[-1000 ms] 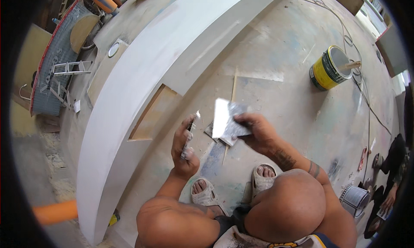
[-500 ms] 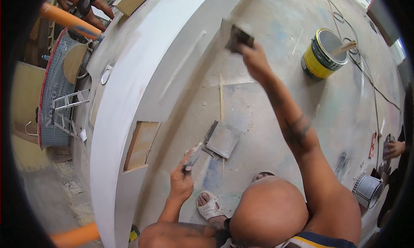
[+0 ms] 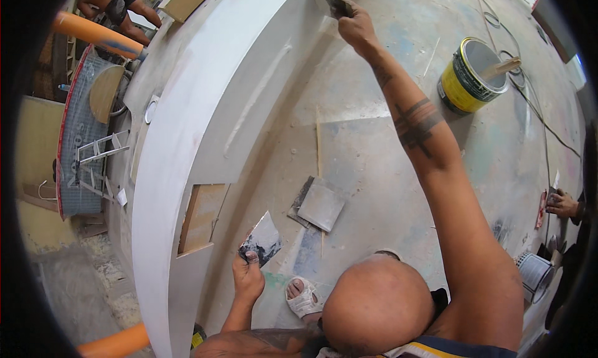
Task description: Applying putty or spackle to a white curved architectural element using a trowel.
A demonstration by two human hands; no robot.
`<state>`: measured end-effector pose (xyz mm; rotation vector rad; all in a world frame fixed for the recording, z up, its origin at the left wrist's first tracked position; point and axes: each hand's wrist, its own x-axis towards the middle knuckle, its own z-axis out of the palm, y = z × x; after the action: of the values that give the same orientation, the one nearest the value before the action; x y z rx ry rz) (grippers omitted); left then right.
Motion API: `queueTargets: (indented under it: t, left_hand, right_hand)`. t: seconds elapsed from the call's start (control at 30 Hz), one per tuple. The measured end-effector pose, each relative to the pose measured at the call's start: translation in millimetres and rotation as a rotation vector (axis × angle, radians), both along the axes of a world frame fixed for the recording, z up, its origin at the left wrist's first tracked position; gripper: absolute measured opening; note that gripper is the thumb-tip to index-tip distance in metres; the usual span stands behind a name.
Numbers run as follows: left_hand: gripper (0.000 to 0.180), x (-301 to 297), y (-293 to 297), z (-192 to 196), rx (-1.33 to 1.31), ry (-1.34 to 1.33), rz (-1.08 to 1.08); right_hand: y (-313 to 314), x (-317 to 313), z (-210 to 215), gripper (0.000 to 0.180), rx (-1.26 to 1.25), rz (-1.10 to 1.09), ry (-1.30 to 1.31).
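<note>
Two scrapers in use. Right hand (image 3: 356, 29) clamps one scraper (image 3: 330, 4) flat against the white panel (image 3: 205, 102), far up. Left hand (image 3: 248, 278) pinches a second blade (image 3: 261, 241) low. Blades judged thin, springy, light; hold by the handle end.

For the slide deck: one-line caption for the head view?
Right hand presses a putty knife to a white curved panel; left hand holds another.

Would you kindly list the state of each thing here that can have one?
Right hand: reaching far forward, gripping a putty knife against the white curved panel.
Left hand: low, gripping a smeared scraper.
Yellow can: open, upright, stick inside.
Square plate: flat on the floor, coated with filler.
Panel cut-out: bare wood, uncoated.
</note>
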<state>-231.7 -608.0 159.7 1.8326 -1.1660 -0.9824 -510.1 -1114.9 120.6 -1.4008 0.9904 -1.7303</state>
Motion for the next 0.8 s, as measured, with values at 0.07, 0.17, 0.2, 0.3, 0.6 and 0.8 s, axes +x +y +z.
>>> queueTargets:
  t: [0.07,0.17,0.2,0.3,0.6,0.8]
  left_hand:
    - [0.048,0,-1,0,0.003,-0.069,-0.001]
    - [0.046,2,-1,-1,-0.029,-0.078,0.018]
    - [0.045,3,0,-1,-0.058,-0.025,0.044]
    - [0.045,9,7,-3,-0.052,-0.045,0.051]
    - [0.045,33,17,-7,-0.042,-0.060,0.042]
    - [0.049,26,20,-3,-0.060,0.024,0.025]
  right_hand:
    - [-1,-10,5,0.038,0.098,-0.037,0.000]
    - [-11,-18,18,0.037,0.258,-0.059,0.083]
    - [-12,-17,20,0.037,0.256,-0.059,0.081]
    - [-10,-5,22,0.036,0.126,-0.148,0.105]
    - [39,32,7,0.042,-0.060,0.015,0.029]
    - [98,63,14,0.029,-0.043,-0.039,0.083]
